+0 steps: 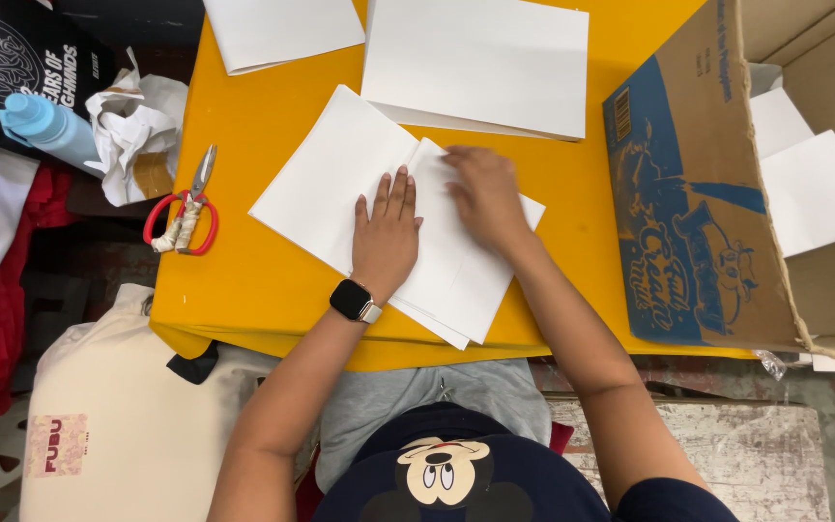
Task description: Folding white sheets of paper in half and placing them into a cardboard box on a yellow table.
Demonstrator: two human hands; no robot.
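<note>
Yellow cloth covers the table (273, 290), the largest surface in view. A cardboard box (698, 193) with blue print lies on its side to the right of the hands, with white sheets (814, 184) inside it. The folded white paper (340, 174) sits at the centre of the table, directly under both hands. The left hand (386, 237) lies flat on it, fingers extended and together, palm down, pressing rather than gripping; a black watch (355, 301) is on that wrist. The right hand (483, 198) rests just beside the left hand, fingers bent and pushing down on the paper's raised fold; it encloses nothing. Two more stacks of paper (480, 63) lie beyond the hands. Red-handled scissors (186, 208) lie well left of the left hand, near crumpled paper (132, 126) and a blue bottle (45, 126).
</note>
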